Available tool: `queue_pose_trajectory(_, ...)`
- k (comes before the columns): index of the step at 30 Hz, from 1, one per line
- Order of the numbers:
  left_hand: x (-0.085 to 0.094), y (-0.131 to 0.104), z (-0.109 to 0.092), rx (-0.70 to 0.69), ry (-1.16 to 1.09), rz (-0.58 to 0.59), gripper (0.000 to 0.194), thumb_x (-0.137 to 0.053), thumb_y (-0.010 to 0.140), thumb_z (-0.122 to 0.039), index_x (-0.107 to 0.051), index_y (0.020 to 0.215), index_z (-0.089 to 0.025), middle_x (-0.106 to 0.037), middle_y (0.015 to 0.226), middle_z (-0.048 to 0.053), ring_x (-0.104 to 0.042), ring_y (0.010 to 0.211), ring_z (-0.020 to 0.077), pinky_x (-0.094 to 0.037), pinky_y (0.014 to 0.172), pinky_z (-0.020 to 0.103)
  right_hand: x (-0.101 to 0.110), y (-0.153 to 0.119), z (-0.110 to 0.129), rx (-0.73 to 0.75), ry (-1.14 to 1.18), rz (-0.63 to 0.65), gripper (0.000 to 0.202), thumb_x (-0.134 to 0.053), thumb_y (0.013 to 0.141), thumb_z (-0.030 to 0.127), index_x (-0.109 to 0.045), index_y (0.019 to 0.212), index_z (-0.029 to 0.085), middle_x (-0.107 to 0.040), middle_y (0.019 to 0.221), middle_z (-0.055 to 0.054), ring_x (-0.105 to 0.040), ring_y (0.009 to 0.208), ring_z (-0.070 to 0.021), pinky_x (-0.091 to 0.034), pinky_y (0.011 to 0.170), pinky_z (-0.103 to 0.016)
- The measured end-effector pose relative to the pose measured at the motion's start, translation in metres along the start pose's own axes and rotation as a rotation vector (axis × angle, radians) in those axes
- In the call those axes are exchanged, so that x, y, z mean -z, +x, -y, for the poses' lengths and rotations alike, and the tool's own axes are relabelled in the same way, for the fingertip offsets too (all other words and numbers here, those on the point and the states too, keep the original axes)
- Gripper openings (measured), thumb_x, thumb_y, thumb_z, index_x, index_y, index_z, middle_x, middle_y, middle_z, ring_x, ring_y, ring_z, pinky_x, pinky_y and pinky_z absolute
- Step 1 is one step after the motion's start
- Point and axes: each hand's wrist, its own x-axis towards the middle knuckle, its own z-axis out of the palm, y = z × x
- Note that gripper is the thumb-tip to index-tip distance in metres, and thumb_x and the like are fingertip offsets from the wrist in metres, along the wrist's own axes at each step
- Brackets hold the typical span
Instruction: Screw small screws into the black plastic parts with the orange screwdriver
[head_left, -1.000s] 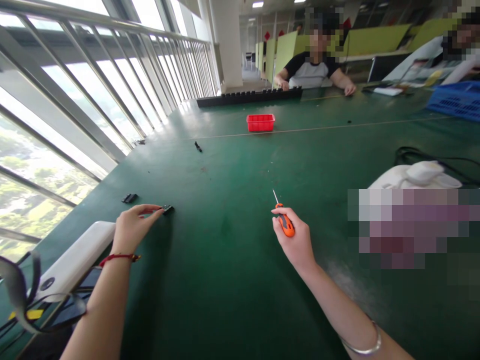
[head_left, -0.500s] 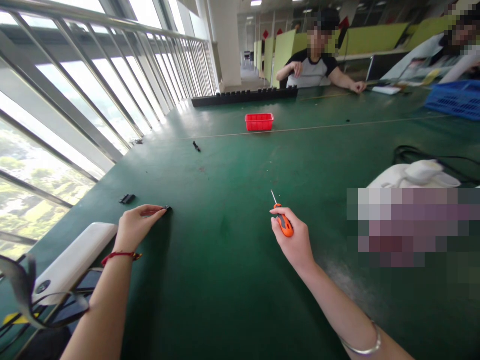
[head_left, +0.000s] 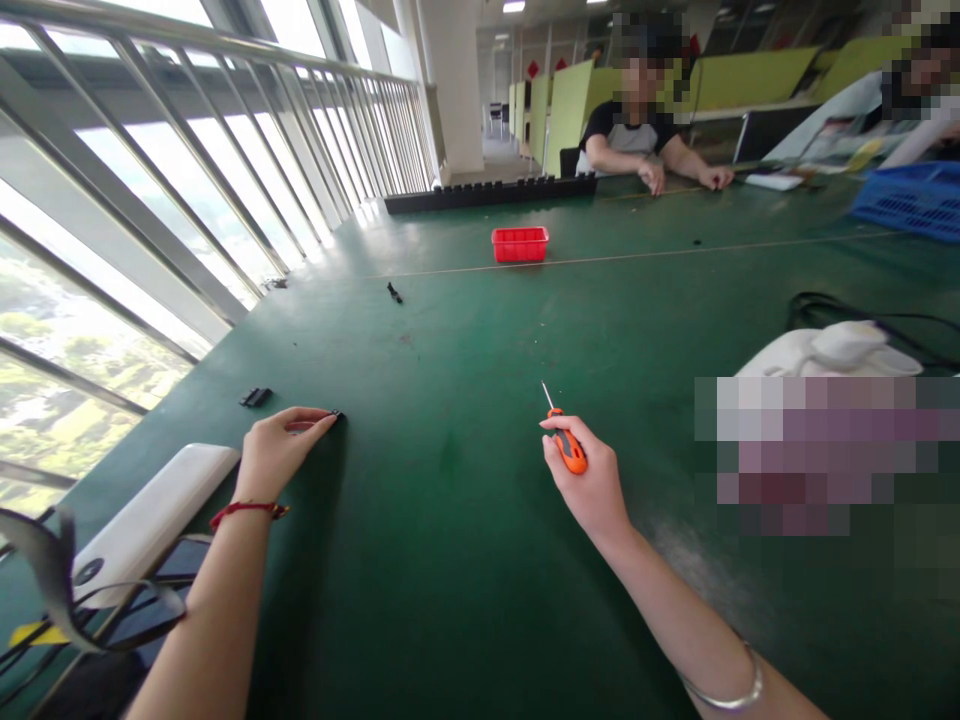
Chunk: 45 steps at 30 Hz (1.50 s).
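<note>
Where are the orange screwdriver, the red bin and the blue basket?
Orange-and-grey screwdriver (head_left: 574, 453): head view, on its handle.
Red plastic bin (head_left: 520, 250): head view, on its near wall.
Blue plastic basket (head_left: 909, 208): head view, on its side wall.

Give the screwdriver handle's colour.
The screwdriver handle is orange with dark grey parts, best seen in the head view.

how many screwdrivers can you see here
1: the orange-and-grey screwdriver in the right hand, its tip pointing away over the green table. The pixelated patch at right could hide others.
</note>
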Motion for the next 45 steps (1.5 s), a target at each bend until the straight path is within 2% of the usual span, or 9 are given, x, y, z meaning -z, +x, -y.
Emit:
queue_pose_trajectory(8, -0.004, 0.003, 0.004, -0.012, 0.042, -0.042, 0.039, -0.064, 0.068, -0.048, -0.072, 0.09, -0.017, -0.071, 0.077, 0.003, -0.064, 0.083, 0.0228, -0.044, 0.072, 0.027, 0.0, 0.0, 0.001, -0.019, 0.005, 0.018, 0.018, -0.051, 0.081, 0.031, -0.062, 0.091, 0.019, -0.052, 0.063, 0.001, -0.046, 0.052, -0.0123, -0.038, 0.052, -0.025)
queue_pose_trajectory(14, -0.003, 0.002, 0.004, -0.057, 0.084, -0.022, 0.04, -0.062, 0.069, -0.049, -0.071, 0.092, -0.018, -0.071, 0.084, 0.005, -0.064, 0.087, 0.023, -0.043, 0.076, 0.028, 0.0, 0.0, 0.001, -0.004, -0.005, 0.011, 0.018, -0.051, 0.081, 0.03, -0.062, 0.09, 0.02, -0.053, 0.062, 0.002, -0.046, 0.052, -0.0124, -0.038, 0.053, -0.026)
queue_pose_trajectory(22, -0.01, -0.001, 0.004, -0.1, 0.111, -0.076, 0.037, -0.059, 0.072, -0.049, -0.071, 0.092, -0.02, -0.068, 0.086, 0.003, -0.062, 0.083, 0.0212, -0.044, 0.073, 0.027, 0.0, 0.0, 0.002, -0.001, -0.006, 0.009, 0.018, -0.051, 0.081, 0.03, -0.062, 0.09, 0.02, -0.051, 0.061, 0.002, -0.046, 0.052, -0.0126, -0.037, 0.052, -0.025)
queue_pose_trajectory(31, -0.01, -0.004, 0.002, -0.114, 0.111, -0.08, 0.037, -0.056, 0.075, -0.051, -0.073, 0.092, -0.022, -0.065, 0.095, 0.002, -0.061, 0.08, 0.0187, -0.042, 0.07, 0.026, 0.0, 0.0, 0.002, -0.027, 0.001, 0.024, 0.019, -0.051, 0.081, 0.032, -0.062, 0.091, 0.019, -0.051, 0.062, 0.001, -0.047, 0.054, -0.0133, -0.037, 0.053, -0.026)
queue_pose_trajectory(33, -0.006, 0.001, 0.0, -0.123, 0.152, -0.043, 0.037, -0.058, 0.073, -0.052, -0.074, 0.089, -0.022, -0.067, 0.092, 0.002, -0.06, 0.078, 0.0188, -0.042, 0.07, 0.026, 0.0, 0.0, 0.002, -0.015, -0.001, 0.024, 0.02, -0.051, 0.082, 0.033, -0.062, 0.091, 0.019, -0.053, 0.064, 0.0, -0.048, 0.056, -0.0138, -0.039, 0.055, -0.027)
queue_pose_trajectory(36, 0.001, 0.011, -0.004, -0.122, 0.241, 0.081, 0.038, -0.061, 0.07, -0.053, -0.074, 0.084, -0.02, -0.068, 0.082, 0.002, -0.06, 0.074, 0.0199, -0.042, 0.067, 0.026, 0.0, 0.0, 0.004, 0.035, -0.004, 0.014, 0.021, -0.051, 0.084, 0.035, -0.062, 0.091, 0.018, -0.058, 0.071, -0.002, -0.052, 0.062, -0.015, -0.042, 0.061, -0.029)
queue_pose_trajectory(39, 0.005, 0.016, -0.007, -0.143, 0.26, 0.156, 0.035, -0.061, 0.072, -0.049, -0.073, 0.085, -0.019, -0.07, 0.084, 0.004, -0.062, 0.08, 0.0217, -0.043, 0.071, 0.027, 0.0, -0.001, 0.004, 0.082, 0.002, 0.012, 0.023, -0.051, 0.086, 0.037, -0.063, 0.093, 0.018, -0.063, 0.08, -0.004, -0.055, 0.068, -0.0162, -0.044, 0.068, -0.031)
queue_pose_trajectory(42, 0.0, 0.012, -0.01, -0.176, 0.269, 0.103, 0.032, -0.06, 0.073, -0.045, -0.071, 0.085, -0.018, -0.071, 0.092, 0.006, -0.063, 0.086, 0.0236, -0.045, 0.077, 0.03, 0.0, -0.001, 0.004, 0.094, 0.019, 0.005, 0.026, -0.05, 0.087, 0.039, -0.064, 0.097, 0.018, -0.065, 0.083, -0.005, -0.056, 0.069, -0.0164, -0.045, 0.07, -0.032)
queue_pose_trajectory(45, -0.013, -0.002, -0.02, -0.275, 0.173, 0.045, 0.028, -0.061, 0.073, -0.044, -0.07, 0.084, -0.02, -0.071, 0.097, 0.004, -0.064, 0.089, 0.0235, -0.047, 0.079, 0.03, 0.0, -0.001, 0.003, 0.097, 0.024, -0.024, 0.028, -0.049, 0.087, 0.04, -0.063, 0.101, 0.019, -0.065, 0.084, -0.005, -0.056, 0.067, -0.0158, -0.045, 0.068, -0.031)
